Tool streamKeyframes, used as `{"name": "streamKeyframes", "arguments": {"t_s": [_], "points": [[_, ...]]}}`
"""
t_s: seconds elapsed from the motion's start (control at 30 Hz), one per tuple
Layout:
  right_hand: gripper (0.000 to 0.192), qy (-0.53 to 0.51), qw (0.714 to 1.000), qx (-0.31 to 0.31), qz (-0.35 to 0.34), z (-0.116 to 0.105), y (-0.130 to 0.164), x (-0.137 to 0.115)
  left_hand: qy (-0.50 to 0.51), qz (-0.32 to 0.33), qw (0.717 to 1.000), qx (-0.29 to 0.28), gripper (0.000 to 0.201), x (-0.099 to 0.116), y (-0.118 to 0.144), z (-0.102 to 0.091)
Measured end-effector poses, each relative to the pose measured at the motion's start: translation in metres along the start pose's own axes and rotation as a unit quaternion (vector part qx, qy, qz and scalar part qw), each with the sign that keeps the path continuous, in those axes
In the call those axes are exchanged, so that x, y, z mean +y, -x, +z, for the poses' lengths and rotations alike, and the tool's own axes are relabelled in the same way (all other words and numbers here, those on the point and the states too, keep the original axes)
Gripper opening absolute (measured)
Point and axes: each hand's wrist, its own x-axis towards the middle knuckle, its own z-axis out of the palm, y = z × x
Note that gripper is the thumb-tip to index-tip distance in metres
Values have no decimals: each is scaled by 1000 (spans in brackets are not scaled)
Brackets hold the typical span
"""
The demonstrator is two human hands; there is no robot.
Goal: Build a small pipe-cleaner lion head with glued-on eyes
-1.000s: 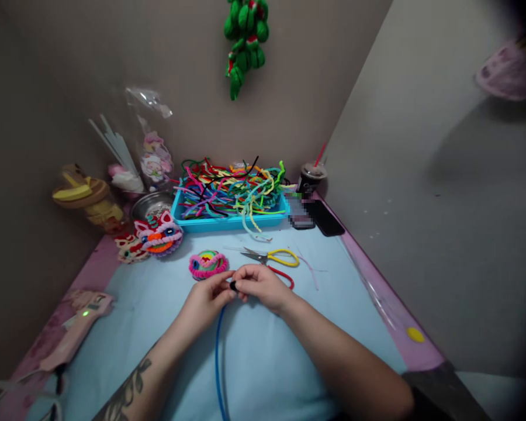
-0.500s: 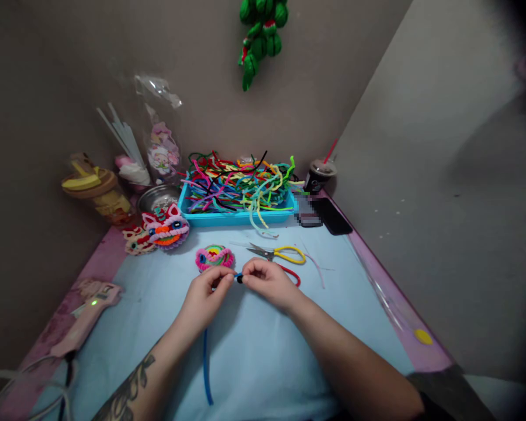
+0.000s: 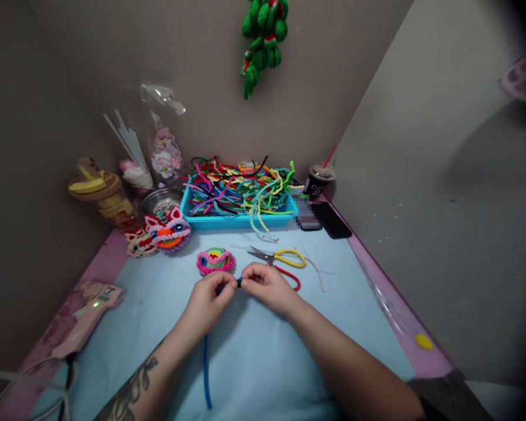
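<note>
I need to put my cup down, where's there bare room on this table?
Bare mat lies right of the right hand, between the scissors and the yellow dot. Another patch sits between the left hand and the pink device. The back by the blue tray is crowded.

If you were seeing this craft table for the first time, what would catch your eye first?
The turquoise plastic tray heaped with tangled multicoloured pipe cleaners stands out at the back of the table. In the middle, the left hand and right hand pinch one end of a long blue pipe cleaner between them. Yellow-handled scissors lie just beyond the right hand.
</note>
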Motion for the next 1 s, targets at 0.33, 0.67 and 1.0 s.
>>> {"name": "streamKeyframes", "arguments": {"t_s": [0.33,0.67,1.0], "points": [[16,380,901,23,-210,-1,12,-8,-199,116,973,-28,15,-7,5,2],[15,218,964,80,-131,-4,7,-9,-156,133,979,21,19,-5,5,1],[12,-106,982,157,-22,9,-1,-3,-82,61,994,38,18,-5,7,6]]}}
